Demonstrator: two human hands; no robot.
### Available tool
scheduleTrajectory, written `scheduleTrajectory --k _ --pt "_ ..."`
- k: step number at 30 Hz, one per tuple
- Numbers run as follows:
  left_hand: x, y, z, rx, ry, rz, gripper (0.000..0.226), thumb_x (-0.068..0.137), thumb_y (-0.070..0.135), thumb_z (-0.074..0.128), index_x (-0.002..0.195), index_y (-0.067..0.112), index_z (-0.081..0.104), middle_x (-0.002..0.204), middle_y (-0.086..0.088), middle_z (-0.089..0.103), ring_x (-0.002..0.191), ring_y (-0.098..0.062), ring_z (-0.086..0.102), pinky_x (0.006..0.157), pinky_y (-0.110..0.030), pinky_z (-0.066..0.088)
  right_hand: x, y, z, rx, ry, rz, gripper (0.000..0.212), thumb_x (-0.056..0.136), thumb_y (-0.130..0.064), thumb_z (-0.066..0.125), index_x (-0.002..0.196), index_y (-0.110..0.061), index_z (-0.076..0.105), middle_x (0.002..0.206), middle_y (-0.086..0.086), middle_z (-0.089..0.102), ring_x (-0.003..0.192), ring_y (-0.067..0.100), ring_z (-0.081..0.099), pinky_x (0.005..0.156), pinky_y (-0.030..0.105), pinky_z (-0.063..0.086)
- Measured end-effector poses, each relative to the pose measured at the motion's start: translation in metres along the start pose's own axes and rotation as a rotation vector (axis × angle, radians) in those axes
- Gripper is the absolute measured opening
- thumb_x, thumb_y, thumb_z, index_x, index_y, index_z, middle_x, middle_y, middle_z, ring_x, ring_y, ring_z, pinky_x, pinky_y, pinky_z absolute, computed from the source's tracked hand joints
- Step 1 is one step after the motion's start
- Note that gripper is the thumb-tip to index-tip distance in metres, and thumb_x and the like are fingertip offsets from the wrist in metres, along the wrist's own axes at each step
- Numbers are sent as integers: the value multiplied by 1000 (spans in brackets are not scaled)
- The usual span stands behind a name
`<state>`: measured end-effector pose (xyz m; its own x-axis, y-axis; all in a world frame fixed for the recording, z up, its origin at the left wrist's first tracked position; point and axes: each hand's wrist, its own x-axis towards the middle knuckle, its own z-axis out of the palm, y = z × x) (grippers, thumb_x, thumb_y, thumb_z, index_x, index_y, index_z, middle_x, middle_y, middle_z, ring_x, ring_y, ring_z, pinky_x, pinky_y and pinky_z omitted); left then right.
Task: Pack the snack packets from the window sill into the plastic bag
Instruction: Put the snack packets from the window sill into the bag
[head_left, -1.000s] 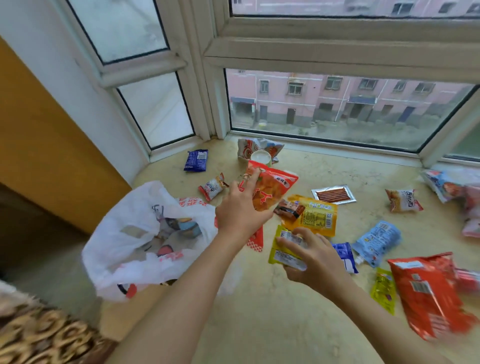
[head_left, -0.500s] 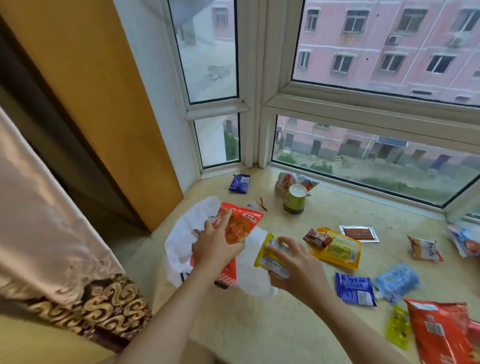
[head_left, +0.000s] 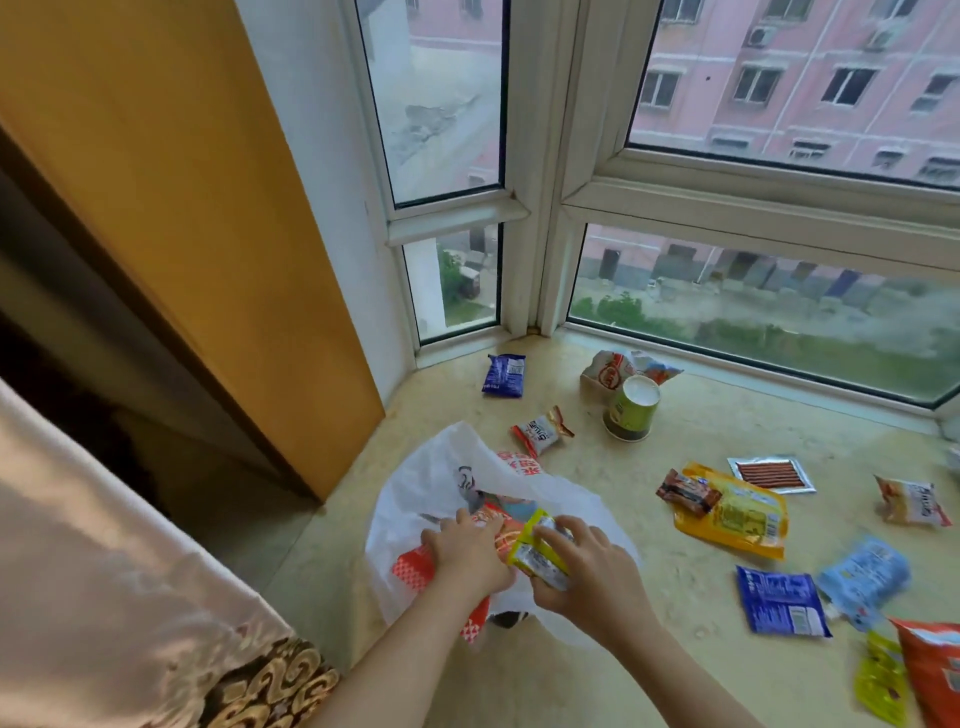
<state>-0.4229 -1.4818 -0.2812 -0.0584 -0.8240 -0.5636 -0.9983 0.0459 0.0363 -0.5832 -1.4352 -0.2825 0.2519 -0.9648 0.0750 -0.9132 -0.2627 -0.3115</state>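
white plastic bag (head_left: 415, 483): crumpled, sill corner | snack packets (head_left: 737, 514): scattered right

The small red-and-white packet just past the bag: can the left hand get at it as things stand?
Probably not at once: the left hand is pushing an orange packet into the plastic bag. The red-and-white packet itself lies uncovered beyond the bag.

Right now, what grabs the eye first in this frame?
The two hands meeting over the white plastic bag at the sill's near left edge: the left hand pushes an orange packet into it while the right hand grips a yellow packet. Next, the scatter of bright snack packets to the right, with a big yellow pouch and an upturned green cup toward the window.
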Motion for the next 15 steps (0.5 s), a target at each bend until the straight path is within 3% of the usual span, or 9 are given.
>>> scheduleTrajectory --k 6,15 --pt "41 8 20 61 -21 88 72 80 49 52 145 41 24 146 -16 31 132 -37 29 106 -52 21 11 8 18 5 -60 106 47 57 -56 53 99 -35 58 93 -5 65 64 20 62 38 27 41" --pt "82 -12 31 141 94 209 84 81 59 56 149 38 11 149 -15 26 135 -37 25 106 -51 22 32 11 48 14 -133 150 47 55 -53 63 97 -35 55 92 -5 64 64 20 60 39 24 35"
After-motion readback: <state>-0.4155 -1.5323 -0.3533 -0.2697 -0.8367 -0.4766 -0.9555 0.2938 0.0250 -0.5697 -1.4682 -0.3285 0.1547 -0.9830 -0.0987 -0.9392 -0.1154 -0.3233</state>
